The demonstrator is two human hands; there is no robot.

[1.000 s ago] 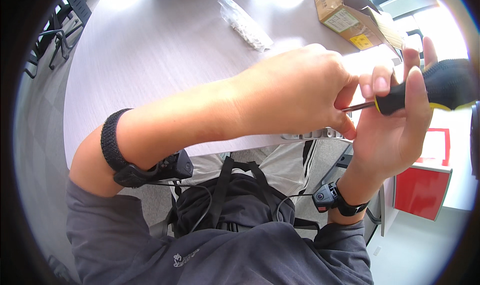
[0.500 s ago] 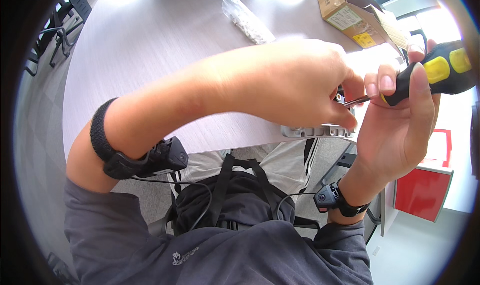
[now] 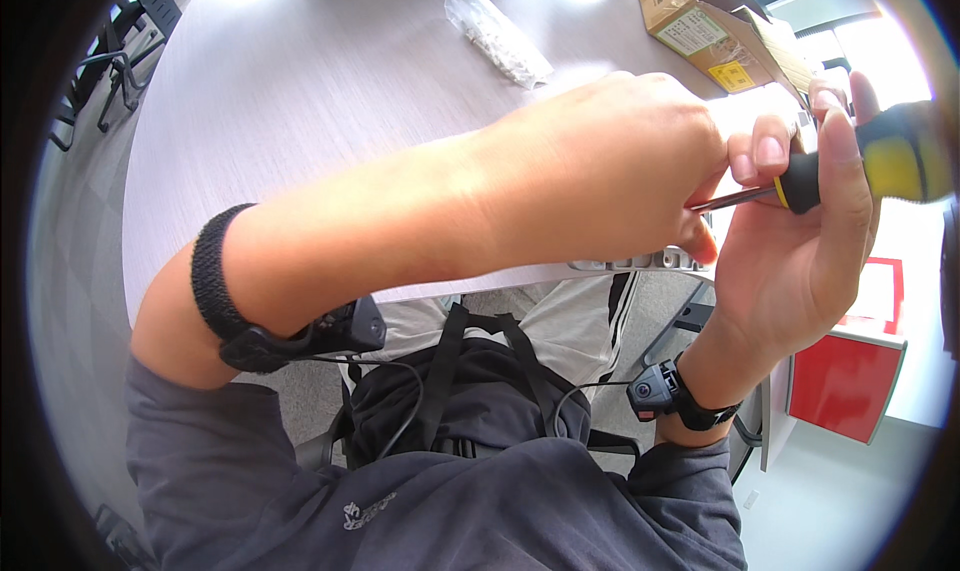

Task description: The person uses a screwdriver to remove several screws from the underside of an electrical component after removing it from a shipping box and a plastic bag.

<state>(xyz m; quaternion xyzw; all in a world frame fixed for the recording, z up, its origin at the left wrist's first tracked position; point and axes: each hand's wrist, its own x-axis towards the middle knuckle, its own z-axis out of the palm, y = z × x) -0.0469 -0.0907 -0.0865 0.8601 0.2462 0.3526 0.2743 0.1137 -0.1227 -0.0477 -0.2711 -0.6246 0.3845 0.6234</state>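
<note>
At right of frame, your right hand (image 3: 800,241) grips the screwdriver (image 3: 860,166); your left hand (image 3: 600,171) curls around its shaft.

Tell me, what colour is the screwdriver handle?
The screwdriver handle is black with yellow patches, held in the right hand; the head view shows it best.

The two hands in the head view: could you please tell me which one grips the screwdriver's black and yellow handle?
The right hand grips the screwdriver by its handle. The left hand, reaching across from the left, only closes around the metal shaft end.
</note>
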